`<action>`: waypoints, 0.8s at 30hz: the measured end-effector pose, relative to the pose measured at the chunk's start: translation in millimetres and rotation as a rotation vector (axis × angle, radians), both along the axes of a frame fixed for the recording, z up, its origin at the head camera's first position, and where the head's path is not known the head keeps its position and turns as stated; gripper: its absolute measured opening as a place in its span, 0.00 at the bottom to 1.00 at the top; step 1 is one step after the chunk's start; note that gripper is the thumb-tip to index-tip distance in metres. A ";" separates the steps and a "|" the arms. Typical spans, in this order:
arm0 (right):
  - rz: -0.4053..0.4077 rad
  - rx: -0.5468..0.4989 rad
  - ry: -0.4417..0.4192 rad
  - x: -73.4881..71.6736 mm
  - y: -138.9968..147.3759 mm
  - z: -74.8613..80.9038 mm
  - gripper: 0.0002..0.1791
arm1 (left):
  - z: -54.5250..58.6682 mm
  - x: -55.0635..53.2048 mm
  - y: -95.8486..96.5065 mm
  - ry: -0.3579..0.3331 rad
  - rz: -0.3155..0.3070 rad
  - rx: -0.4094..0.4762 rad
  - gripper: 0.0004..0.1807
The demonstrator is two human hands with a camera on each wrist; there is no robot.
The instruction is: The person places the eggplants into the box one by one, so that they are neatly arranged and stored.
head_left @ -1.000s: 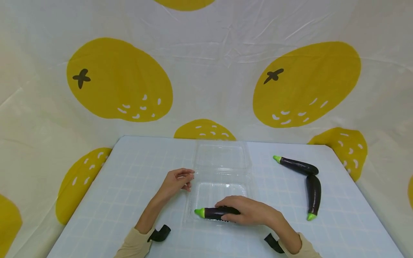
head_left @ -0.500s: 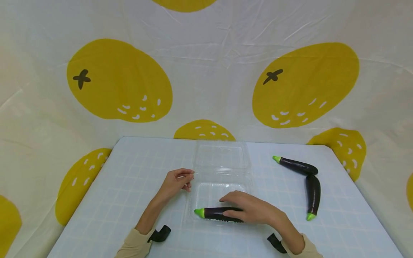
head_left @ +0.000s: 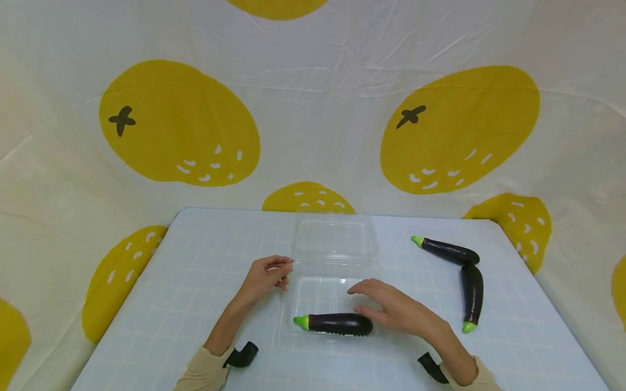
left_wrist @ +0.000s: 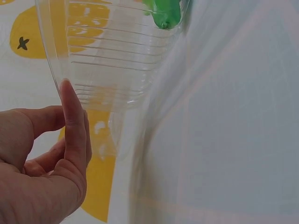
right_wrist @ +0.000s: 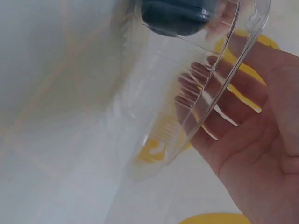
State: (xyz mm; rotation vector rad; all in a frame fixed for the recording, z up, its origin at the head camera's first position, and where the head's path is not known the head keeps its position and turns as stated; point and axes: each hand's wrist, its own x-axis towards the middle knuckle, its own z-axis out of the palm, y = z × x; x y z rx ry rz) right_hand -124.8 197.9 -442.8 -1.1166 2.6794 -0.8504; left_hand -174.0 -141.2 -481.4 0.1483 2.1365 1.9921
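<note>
A clear plastic clamshell container [head_left: 319, 290] lies opened flat on the table, its lid [head_left: 335, 234] toward the back. Lengthwise along the near side of its base lies a dark purple eggplant [head_left: 339, 324], green stem end pointing left. My left hand [head_left: 264, 278] is at the container's left edge near the hinge, thumb and index finger [left_wrist: 73, 126] pinching the rim. Over the right side of the base is my right hand [head_left: 396, 308], fingers spread and holding nothing, apart from the eggplant's rounded end [right_wrist: 180, 18]. The container's wall stands before its fingers in the right wrist view.
Two more eggplants lie on the right of the table, one slanting at the back [head_left: 450, 251] and one upright in view [head_left: 472, 293], their rounded ends meeting. A pale checked cloth [head_left: 195, 304] covers the table. Behind hangs a curtain [head_left: 318, 108] with yellow fruit shapes.
My right hand has let go of the eggplant and drawn back up and to the right, fingers opening. The eggplant stays in the base. My left hand has not moved.
</note>
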 end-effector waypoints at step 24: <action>-0.136 -0.056 0.158 -2.5 37.6 7.0 0.23 | -1.6 -2.0 0.2 -0.015 0.014 -0.042 0.18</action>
